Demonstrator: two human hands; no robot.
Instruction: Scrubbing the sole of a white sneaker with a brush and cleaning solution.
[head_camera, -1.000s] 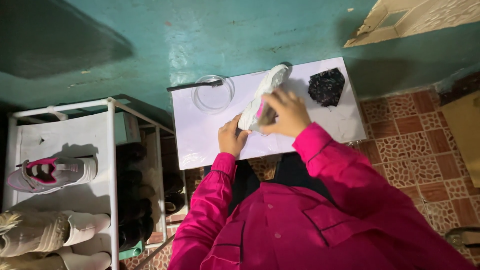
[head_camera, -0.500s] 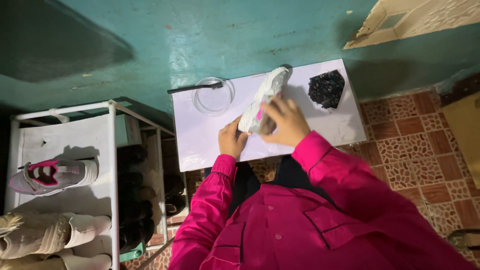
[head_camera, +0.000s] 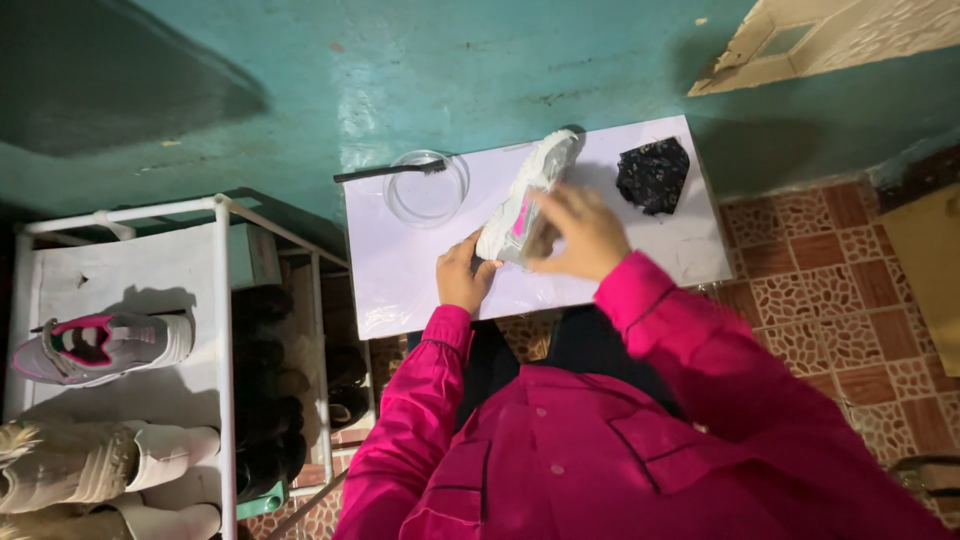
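Head camera, looking down over a bright pink jacket: the right hand (head_camera: 580, 232) lies curled over the side of a white sneaker (head_camera: 525, 197) with a pink inner lining, fingers wrapped against its upper, though whether they pinch anything small there is blurred. Just below it, the left hand (head_camera: 465, 275) closes on the shoe's heel end, steadying it so it stays tilted on its side, toe pointing away toward the wall. Both hands keep the shoe on the white tabletop (head_camera: 410, 270), near its middle, where it is easy to reach.

Left of the shoe stands a clear round bowl (head_camera: 427, 190), with a dark thin-handled brush (head_camera: 385, 172) laid across its rim, bristles over the bowl. Right of the shoe, apart from it, lies a crumpled black cloth (head_camera: 653, 174). Beside the tabletop on the left a white shoe rack (head_camera: 222, 300) carries a grey-and-pink sneaker (head_camera: 100, 345) and pale boots (head_camera: 90, 465). Behind is a teal wall (head_camera: 400, 70); patterned red floor tiles (head_camera: 800, 280) show on the right.
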